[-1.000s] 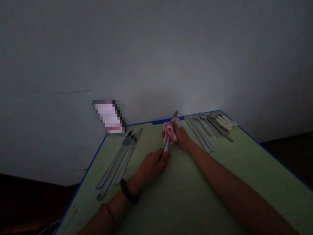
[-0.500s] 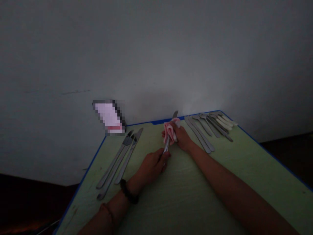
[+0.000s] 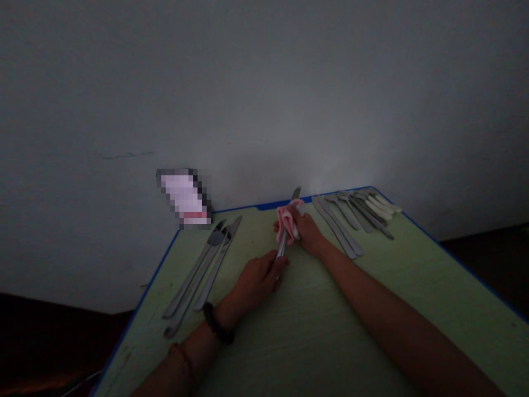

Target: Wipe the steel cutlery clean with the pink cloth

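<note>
My left hand (image 3: 261, 277) is closed around the handle of a metal table knife (image 3: 281, 246), which slants up and away from me over the table. A folded pink-and-white cloth (image 3: 286, 223) wraps the middle of the knife. My right hand (image 3: 306, 229) is closed on that cloth, pinching it around the blade, whose tip sticks out beyond. Left of my left hand lie two spoons (image 3: 194, 270) and a table knife (image 3: 219, 262) side by side. Right of my right hand, two more knives (image 3: 336, 227) rest on the table.
Several spoons and other cutlery pieces (image 3: 359, 212), some with white handles (image 3: 382, 207), lie at the back right. A phone-like device with a blurred screen (image 3: 184, 197) leans on the grey wall (image 3: 264, 99) at the back left. The green table (image 3: 306, 336) has a blue edge.
</note>
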Tool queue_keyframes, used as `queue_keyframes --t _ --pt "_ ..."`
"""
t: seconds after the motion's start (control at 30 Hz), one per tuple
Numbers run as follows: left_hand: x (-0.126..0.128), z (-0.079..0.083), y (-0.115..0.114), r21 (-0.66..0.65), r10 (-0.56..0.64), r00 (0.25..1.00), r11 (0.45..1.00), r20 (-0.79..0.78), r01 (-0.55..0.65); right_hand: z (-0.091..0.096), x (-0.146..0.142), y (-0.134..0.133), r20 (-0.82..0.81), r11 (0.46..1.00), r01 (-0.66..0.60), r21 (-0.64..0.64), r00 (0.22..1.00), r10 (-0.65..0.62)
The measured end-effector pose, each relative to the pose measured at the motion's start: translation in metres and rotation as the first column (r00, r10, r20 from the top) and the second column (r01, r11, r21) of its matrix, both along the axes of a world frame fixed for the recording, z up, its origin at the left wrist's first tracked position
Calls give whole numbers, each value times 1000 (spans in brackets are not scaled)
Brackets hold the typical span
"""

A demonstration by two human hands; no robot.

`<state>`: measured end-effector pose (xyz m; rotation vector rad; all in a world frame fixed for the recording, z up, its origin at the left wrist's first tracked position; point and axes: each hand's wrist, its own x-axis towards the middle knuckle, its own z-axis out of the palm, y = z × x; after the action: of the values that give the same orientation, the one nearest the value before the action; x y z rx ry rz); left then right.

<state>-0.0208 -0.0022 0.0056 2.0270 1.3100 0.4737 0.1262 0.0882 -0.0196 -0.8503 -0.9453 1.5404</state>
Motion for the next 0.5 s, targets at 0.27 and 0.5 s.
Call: queue_keyframes --t 0.27,0.5 --pt "0 -3 0 20 7 1000 1000 5 -7 0 1 -1 15 1000 -4 15 1000 4" --pt "0 -3 1 -3 0 1000 1000 5 0 2 0 -1 2 1000 9 -21 1000 -9"
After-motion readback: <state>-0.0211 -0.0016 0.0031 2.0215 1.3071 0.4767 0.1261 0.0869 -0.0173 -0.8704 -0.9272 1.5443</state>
